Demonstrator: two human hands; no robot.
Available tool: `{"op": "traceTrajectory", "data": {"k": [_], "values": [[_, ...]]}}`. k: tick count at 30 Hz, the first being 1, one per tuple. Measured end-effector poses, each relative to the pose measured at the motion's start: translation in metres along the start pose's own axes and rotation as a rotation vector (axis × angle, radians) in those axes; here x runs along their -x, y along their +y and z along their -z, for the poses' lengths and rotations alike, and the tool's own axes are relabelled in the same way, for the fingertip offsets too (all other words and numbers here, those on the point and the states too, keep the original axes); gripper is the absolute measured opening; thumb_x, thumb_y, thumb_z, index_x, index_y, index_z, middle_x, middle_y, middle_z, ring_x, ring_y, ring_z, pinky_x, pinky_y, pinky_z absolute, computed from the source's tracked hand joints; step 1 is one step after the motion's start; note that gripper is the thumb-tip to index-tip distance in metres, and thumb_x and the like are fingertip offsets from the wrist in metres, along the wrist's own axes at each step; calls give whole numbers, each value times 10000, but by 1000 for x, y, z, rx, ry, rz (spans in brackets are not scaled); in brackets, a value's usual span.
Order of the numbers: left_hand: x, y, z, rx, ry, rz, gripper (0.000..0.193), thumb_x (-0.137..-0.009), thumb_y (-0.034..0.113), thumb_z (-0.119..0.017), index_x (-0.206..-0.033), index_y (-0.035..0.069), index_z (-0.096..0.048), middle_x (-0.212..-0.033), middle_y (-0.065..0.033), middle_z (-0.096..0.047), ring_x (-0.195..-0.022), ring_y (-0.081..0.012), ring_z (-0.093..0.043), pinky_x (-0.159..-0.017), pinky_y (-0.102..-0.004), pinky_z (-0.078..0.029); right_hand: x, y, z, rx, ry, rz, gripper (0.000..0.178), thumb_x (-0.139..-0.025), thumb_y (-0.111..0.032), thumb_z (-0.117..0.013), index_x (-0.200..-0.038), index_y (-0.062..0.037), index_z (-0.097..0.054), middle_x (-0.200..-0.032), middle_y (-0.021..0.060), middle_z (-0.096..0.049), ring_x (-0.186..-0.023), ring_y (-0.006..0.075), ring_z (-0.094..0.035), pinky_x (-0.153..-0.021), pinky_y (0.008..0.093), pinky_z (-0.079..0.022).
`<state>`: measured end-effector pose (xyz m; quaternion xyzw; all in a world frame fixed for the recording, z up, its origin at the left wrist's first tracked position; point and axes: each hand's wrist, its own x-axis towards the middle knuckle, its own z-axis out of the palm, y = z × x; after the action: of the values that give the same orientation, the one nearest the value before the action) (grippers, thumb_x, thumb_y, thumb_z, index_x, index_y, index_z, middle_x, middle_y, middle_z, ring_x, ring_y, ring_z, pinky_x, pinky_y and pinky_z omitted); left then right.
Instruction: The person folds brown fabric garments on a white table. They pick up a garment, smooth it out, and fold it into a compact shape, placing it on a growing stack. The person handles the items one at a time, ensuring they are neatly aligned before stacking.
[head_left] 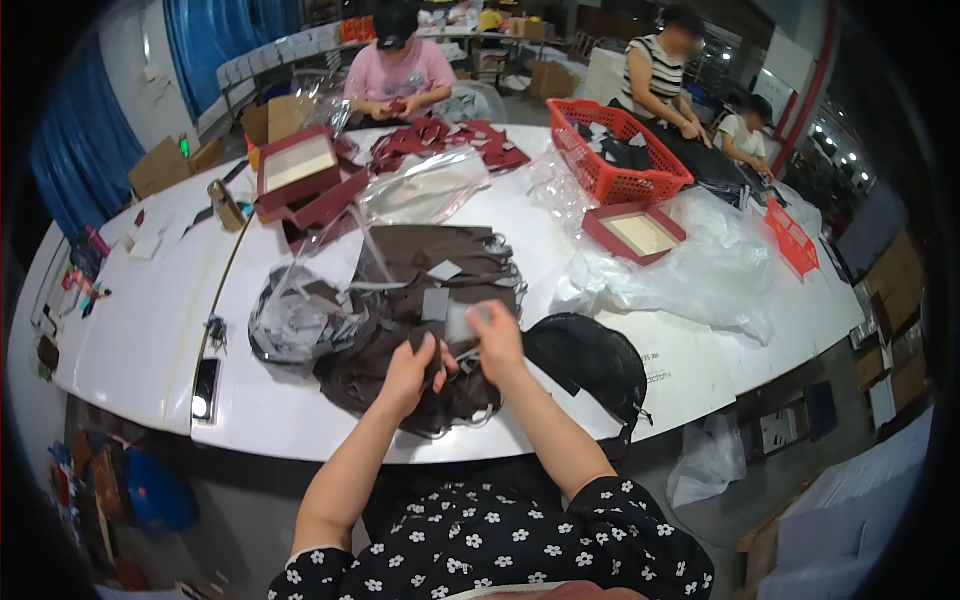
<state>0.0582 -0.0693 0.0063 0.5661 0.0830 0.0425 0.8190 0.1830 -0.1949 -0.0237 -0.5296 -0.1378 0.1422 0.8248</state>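
Dark-brown soft-fabric garment pile (400,312): on white table (285,405), wearer's 12 o'clock. Prob. light, limp; take by fabric edge. L hand (406,374): fingers curled over pile; pinch can't be told. R hand (500,340), L's 2 o'clock: pinches pale flat piece (460,322), blurred. Pile's 9 o'clock: clear plastic bag (262,330) w/ grey flat tags (315,322). 1–2 o'clock: red lattice plastic basket (628,188) w/ dark fabric items (628,153).

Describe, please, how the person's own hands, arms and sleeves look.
The left hand and right hand wear no gloves, and no watch or bracelet shows. The forearms are bare. The short sleeves are black with a white flower print, matching the top.
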Motion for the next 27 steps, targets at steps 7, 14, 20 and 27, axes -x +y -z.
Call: {"op": "traceTrajectory", "data": {"k": [7,14,20,27], "values": [[-1,3,-21,632,-39,45,459,-1016,450,-393,-1269,71,-452,-1210,-99,-566,-1161,-222,-559,-952,-417,-475,30,-35,-26,739,-110,312,294,-846,-131,-644,-1113,-54,-548,-981,139,-607,-904,301,-610,-822,412,-473],[-11,-23,19,270,352,100,282,-1007,177,-436,-1217,-2,-492,-1102,-146,-637,-977,-250,-652,-818,-424,-579,-13,-11,19,941,-333,457,387,-810,-41,-580,-1195,-7,-562,-1245,198,-548,-1167,359,-533,-988,402,-433],[-55,-33,39,-43,379,133,241,-879,131,-567,-1025,-50,-631,-981,-106,-665,-870,-197,-631,-766,-330,-477,-61,16,45,1488,-320,667,475,-867,-120,-591,-1335,-170,-521,-1436,131,-442,-1324,357,-407,-1048,502,-347],[-100,-52,20,-366,447,152,209,-833,73,-624,-996,-55,-650,-915,-113,-684,-775,-203,-668,-677,-323,-509,-69,36,49,1511,-416,599,463,-887,-192,-604,-1323,-338,-555,-1480,18,-423,-1348,272,-395,-1001,439,-342]]}}
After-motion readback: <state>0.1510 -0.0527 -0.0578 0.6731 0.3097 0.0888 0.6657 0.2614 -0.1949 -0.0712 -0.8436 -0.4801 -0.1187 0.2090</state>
